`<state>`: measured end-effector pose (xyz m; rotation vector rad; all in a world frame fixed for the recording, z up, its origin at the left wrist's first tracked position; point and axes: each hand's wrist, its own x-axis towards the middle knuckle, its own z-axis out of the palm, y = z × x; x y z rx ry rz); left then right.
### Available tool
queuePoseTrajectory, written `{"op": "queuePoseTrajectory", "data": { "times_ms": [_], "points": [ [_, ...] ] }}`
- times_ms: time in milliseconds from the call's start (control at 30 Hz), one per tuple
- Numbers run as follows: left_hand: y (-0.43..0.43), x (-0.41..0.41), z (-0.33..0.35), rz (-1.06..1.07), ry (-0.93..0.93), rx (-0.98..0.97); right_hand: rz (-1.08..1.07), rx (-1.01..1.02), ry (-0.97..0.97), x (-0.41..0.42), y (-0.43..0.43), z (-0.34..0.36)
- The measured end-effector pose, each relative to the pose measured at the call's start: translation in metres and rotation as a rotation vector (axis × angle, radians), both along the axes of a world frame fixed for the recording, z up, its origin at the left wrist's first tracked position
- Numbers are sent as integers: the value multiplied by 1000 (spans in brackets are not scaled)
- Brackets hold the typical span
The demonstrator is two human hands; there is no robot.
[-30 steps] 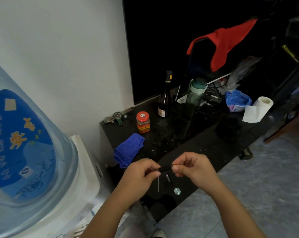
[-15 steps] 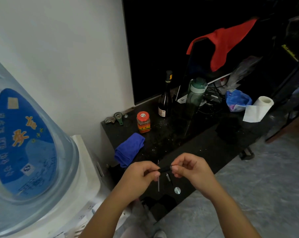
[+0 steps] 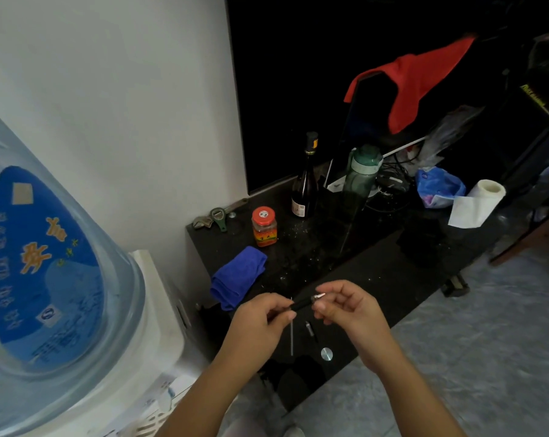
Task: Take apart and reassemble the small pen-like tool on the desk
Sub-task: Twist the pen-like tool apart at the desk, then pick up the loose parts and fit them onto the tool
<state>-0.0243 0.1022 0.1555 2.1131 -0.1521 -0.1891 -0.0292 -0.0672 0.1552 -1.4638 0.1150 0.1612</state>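
Black barrel (image 3: pixel 301 303) pinched in left hand (image 3: pixel 260 320); silver tip (image 3: pixel 318 297) pinched in right hand (image 3: pixel 345 305). Best kept coaxial, turned gently above tabletop (image 3: pixel 377 279), near loose parts (image 3: pixel 309 328).

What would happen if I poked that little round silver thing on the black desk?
The small round silver disc lies flat, so it would probably slide rather than tip. It sits near the black desk's front edge, so a push might knock it off.
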Motion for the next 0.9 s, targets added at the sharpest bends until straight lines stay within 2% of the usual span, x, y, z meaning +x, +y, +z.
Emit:
{"op": "queuePoseTrajectory", "data": {
  "times_ms": [67, 233, 367, 633, 800, 900],
  "points": [
    [5, 0, 0, 4, 61, -19, 21, -64, 27, 3, -1, -11],
    [17, -1, 0, 88, 142, -54, -24, -434, 205, 17, -10, -79],
    [24, -3, -2, 139, 223, -106, -3, -625, 321, 28, -9, -128],
    [33, -11, 0, 245, 306, -256, 142, -989, 387, 43, 12, -167],
    [34, -11, 0, 249, 296, -243, 216, -1119, 333, 43, 16, -171],
    [31, -12, -1, 244, 294, -270, 224, -1085, 393, 40, 11, -171]
  ]
}}
